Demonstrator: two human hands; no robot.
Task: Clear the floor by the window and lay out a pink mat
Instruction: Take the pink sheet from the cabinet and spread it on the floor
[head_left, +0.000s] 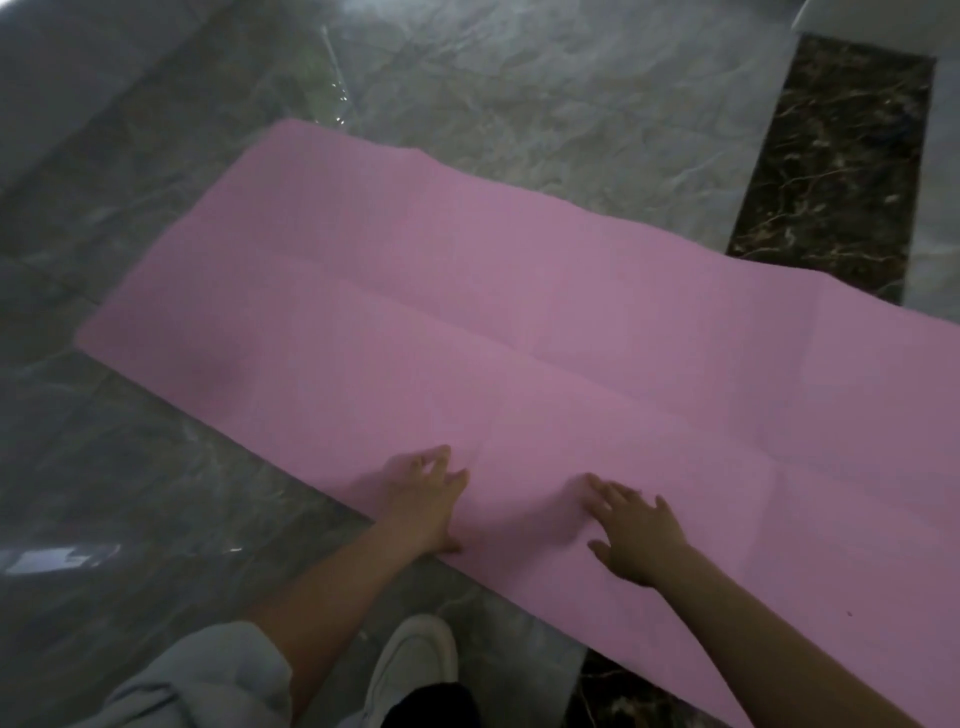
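Across the grey marble floor (519, 93) a pink mat (467, 322) lies spread out flat, running from the far left to the near right, where it leaves the picture. Fold creases cross it, one long one down its length and several short ones across. Both hands rest on its near edge, palms down. The left hand (423, 496) lies at the very edge of the mat, fingers loosely spread and slightly bent, gripping nothing as far as the blur allows one to say. The right hand (636, 535) lies just to the right of it, flat on the mat with fingers straight and spread (thumb pointing left). A grey sleeve (197, 675) is pushed up on the left arm. Near the bottom edge a white shoe (415, 662) stands on the floor just beside the mat. A dark brown veined marble strip (831, 171) runs from far to near on the right, passing under the mat.
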